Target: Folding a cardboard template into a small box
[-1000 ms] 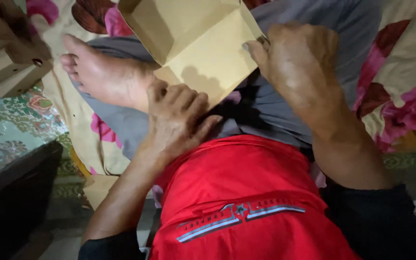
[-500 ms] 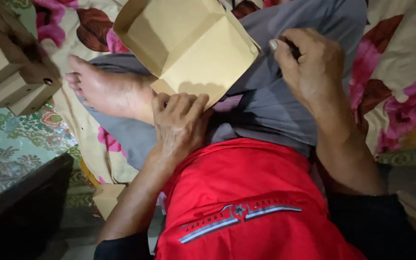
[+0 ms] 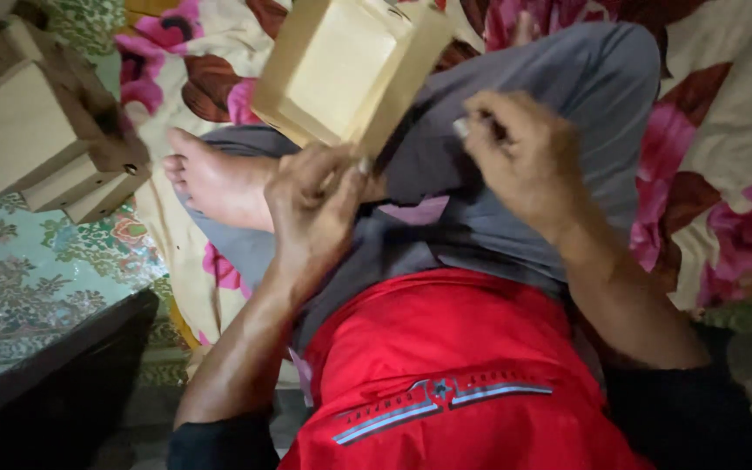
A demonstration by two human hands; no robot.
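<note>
the person sits cross-legged on a flowered sheet (image 3: 724, 130), in grey trousers (image 3: 515, 148) and a red shirt (image 3: 446, 365), with a bare foot (image 3: 215, 183) tucked in front of the left knee.

the left hand (image 3: 315, 209) holds a tan cardboard box (image 3: 350, 70) up above the lap. its grip is clamped on the lower corner of the box, thumb and fingertips pinching the edge where the flaps meet. the box is tilted, one broad pale face turned to the camera, its upper end leaning away over the sheet and clear of the leg beneath it.

the right hand (image 3: 524, 165) hovers over the right thigh, just beside the box but not touching it. its grip is together, the finger and thumb tips pressed on something small and pale; it is too small to tell what it is.

at the upper left, well apart from the hands, several more cardboard boxes (image 3: 28, 130) of the same tan colour lie stacked on a green patterned cloth (image 3: 36, 270). a dark edge of furniture (image 3: 63, 374) crosses the lower left corner.
</note>
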